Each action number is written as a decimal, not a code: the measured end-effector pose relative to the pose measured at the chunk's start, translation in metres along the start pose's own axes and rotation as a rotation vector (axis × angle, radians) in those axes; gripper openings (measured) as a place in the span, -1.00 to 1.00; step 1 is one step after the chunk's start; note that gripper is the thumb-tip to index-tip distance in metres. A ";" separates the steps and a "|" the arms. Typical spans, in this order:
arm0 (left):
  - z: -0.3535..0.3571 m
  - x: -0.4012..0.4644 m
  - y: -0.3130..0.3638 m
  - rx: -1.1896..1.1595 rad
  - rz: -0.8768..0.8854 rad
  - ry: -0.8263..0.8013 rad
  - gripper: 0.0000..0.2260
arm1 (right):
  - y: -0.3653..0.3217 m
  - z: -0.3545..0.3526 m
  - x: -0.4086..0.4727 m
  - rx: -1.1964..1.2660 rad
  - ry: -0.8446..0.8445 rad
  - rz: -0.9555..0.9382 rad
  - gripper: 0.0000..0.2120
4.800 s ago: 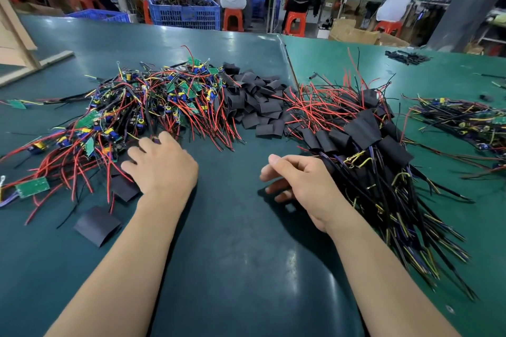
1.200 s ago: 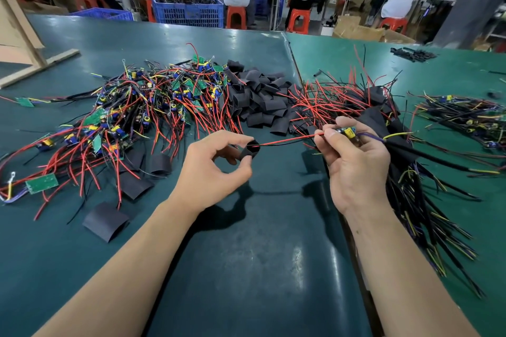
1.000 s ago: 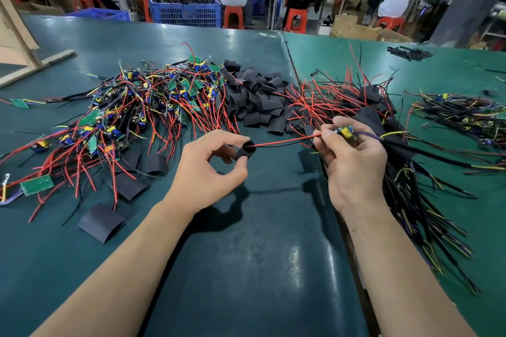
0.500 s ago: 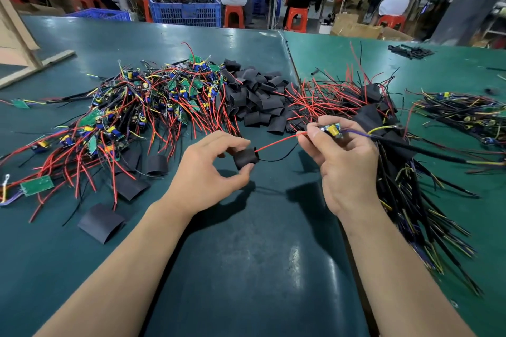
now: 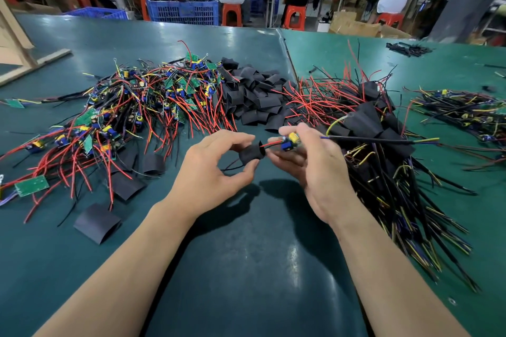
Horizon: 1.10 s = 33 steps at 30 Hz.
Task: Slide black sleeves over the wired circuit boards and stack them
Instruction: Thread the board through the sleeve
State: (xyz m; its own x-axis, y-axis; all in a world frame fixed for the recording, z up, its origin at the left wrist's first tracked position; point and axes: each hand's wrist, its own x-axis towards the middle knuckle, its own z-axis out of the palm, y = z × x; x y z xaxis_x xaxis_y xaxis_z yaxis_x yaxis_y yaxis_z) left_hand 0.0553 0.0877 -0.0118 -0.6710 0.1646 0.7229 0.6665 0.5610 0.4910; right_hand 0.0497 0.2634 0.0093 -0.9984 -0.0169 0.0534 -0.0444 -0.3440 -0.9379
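Head view. Left hand (image 5: pixel 208 172) pinches a black sleeve (image 5: pixel 251 153) between thumb and curled fingers; the sleeve is a short, matte, soft-looking tube, its open mouth facing right. Right hand (image 5: pixel 315 169) grips a wired circuit board (image 5: pixel 289 141) in its curled fingers, just right of the sleeve. Only blue and yellow components show above the fingers; the board itself is mostly hidden by the hand. Thin red leads run from the board into the sleeve mouth; a thin black wire loops out below the sleeve. A long black cable with yellow and blue ends trails right from the same hand.

The table (image 5: pixel 246 268) has a smooth dark green mat with a slight sheen. Far left: a tangled heap of bare boards (image 5: pixel 142 107), green, flat, with glossy red and black leads. Far centre: a pile of loose sleeves (image 5: pixel 254 98), flattened and creased. Right: a stack of sleeved boards (image 5: pixel 383 145), black wraps with stiff cables fanning toward the near edge; cable tips are motion-blurred. Another wire bundle (image 5: pixel 465 115) at far right is cut off by the frame edge and hard to resolve.
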 end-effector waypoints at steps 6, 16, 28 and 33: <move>0.000 0.001 0.000 0.008 0.012 0.007 -0.71 | 0.000 -0.005 -0.002 -0.153 -0.039 -0.081 -0.74; 0.002 0.003 0.006 0.003 0.069 0.067 -0.77 | -0.005 -0.005 -0.006 -0.033 -0.099 -0.106 -0.89; 0.007 0.001 0.010 -0.033 0.082 0.127 -0.84 | -0.010 -0.007 -0.005 0.067 -0.079 -0.024 -0.90; 0.007 0.001 0.009 -0.031 0.063 0.143 -0.82 | -0.011 -0.009 -0.004 0.028 -0.073 0.010 -0.83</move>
State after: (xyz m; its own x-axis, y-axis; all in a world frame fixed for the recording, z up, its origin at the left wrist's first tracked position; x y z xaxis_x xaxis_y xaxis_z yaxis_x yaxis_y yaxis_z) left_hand 0.0585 0.0992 -0.0099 -0.5757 0.0801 0.8137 0.7172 0.5275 0.4554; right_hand 0.0544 0.2759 0.0159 -0.9936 -0.0888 0.0697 -0.0322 -0.3694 -0.9287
